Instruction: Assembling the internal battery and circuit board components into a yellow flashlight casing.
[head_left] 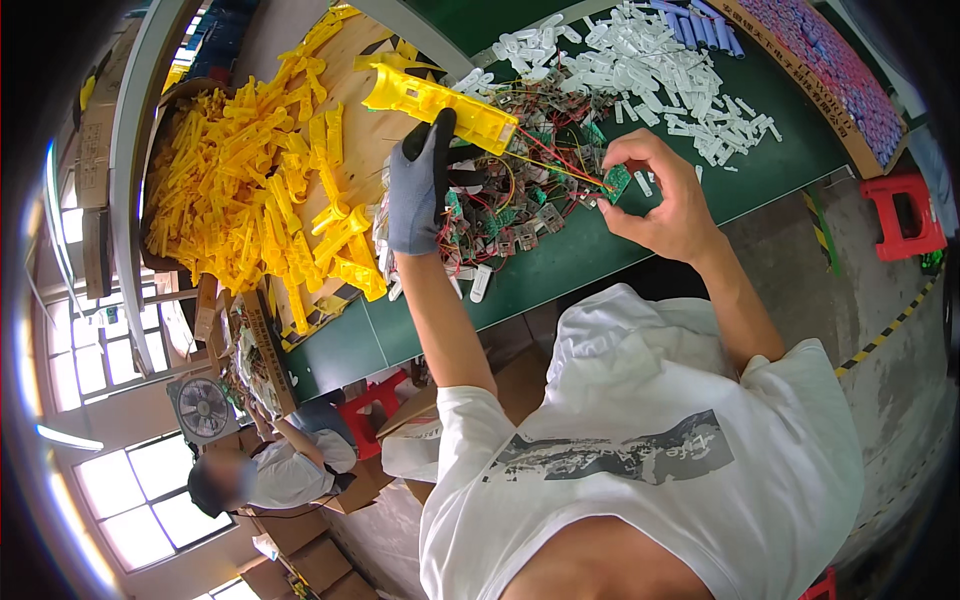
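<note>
My left hand [425, 180], in a grey and black glove, is closed round a long yellow plastic casing [440, 103] held above the bench. Between the thumb and fingers of my bare right hand [665, 195] is a small green circuit board [617, 182]. Red and yellow wires [560, 165] stretch from the board to the right end of the casing. Below both hands lies a tangled heap of wired circuit boards [510, 215].
A big pile of yellow casings [240, 170] lies at left. White plastic pieces [650, 60] and purple cylindrical cells [700, 28] are at the back, beside a cardboard box of cells [820, 75]. A red stool [905, 215] stands right; a co-worker [290, 465] sits lower left.
</note>
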